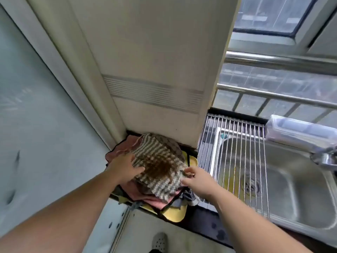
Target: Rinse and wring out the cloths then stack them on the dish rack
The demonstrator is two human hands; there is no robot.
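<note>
You stand at a dark counter [200, 221] in a kitchen corner, with a pale tiled column [155, 70] rising straight ahead of your hands and a railed window [273, 99] beyond your right hand. Both hands are on the striped cloth [160, 154], a grey-and-white one with a brown stain [161, 169] in its middle, which lies on top of a pile between them. Your left hand [125, 167] grasps the cloth's left edge with the thumb laid across the top. Your right hand [198, 181] pinches its right edge between thumb and fingertips. Under the striped cloth, pink cloths [120, 145] spread out past your left hand, and a grey cloth [189, 197] bunches just below your right wrist. The whole pile sits on a yellow tray [175, 214]. To the right of your right hand a steel sink [300, 189] is sunk in the counter, its left part spanned by the bars of the dish rack [237, 152]. The faucet [324, 157] stands further right.
</note>
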